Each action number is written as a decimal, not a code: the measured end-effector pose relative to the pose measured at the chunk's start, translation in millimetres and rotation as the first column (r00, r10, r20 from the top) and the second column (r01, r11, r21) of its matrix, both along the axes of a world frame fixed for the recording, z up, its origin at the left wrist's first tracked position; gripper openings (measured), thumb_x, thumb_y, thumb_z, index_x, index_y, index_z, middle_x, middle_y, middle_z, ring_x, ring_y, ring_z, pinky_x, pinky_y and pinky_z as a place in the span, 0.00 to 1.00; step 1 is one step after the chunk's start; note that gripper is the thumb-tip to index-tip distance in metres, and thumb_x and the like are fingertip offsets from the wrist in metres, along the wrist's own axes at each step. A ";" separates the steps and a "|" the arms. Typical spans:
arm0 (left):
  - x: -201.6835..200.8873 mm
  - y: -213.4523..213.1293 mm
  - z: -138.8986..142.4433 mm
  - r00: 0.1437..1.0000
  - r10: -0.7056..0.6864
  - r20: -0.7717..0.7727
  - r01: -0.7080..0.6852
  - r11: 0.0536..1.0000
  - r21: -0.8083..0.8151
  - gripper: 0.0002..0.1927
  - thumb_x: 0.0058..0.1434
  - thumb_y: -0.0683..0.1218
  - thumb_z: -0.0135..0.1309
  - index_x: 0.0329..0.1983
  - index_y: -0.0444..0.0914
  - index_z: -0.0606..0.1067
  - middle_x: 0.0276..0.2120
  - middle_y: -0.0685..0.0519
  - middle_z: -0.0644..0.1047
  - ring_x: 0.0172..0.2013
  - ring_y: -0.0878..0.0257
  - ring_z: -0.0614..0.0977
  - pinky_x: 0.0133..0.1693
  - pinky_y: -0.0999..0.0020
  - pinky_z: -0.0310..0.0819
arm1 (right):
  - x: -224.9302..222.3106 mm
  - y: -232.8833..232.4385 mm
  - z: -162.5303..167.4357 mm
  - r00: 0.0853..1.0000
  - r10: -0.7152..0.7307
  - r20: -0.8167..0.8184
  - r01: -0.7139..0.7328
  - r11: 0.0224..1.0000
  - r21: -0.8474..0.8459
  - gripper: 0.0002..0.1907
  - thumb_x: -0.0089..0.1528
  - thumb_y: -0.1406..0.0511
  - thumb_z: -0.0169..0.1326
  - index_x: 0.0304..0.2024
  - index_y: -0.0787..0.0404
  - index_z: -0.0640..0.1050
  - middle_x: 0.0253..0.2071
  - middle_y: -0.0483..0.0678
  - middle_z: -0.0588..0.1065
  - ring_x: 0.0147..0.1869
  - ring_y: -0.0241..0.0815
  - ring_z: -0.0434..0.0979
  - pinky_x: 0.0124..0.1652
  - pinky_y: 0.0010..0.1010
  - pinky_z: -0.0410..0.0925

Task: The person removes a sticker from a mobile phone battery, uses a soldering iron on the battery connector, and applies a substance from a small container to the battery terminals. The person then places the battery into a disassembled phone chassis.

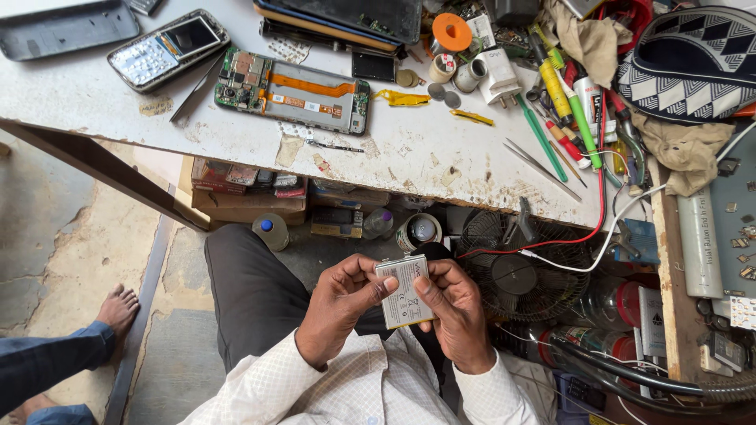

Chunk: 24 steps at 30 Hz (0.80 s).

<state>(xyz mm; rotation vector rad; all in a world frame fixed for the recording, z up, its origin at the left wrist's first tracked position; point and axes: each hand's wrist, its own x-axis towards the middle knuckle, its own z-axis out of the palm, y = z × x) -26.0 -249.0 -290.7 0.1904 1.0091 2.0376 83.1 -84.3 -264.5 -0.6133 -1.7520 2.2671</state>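
Both hands, left hand (340,303) and right hand (455,311), pinch a flat, silvery rectangular phone battery (405,291) between them above the lap; squeezing or bending it could, I judge, puncture it.

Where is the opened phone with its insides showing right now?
In the head view, the opened phone lies on the white table, upper left of centre, beside the keypad phone and above the tweezers.

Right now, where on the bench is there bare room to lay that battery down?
Bare patches on the white bench: between the opened phone and the tweezers, and left of the phone below the keypad handset. The right end around the screwdrivers is crowded.
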 end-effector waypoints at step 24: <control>-2.9 2.4 -2.8 0.999 -0.011 -0.050 0.008 0.998 -0.059 0.11 0.62 0.42 0.62 0.45 0.30 0.80 0.34 0.48 0.84 0.34 0.69 0.82 0.40 0.72 0.78 | -15.8 10.5 2.6 0.995 0.008 -0.101 0.008 0.989 0.150 0.24 0.64 0.68 0.60 0.60 0.68 0.70 0.48 0.55 0.78 0.53 0.39 0.79 0.53 0.32 0.72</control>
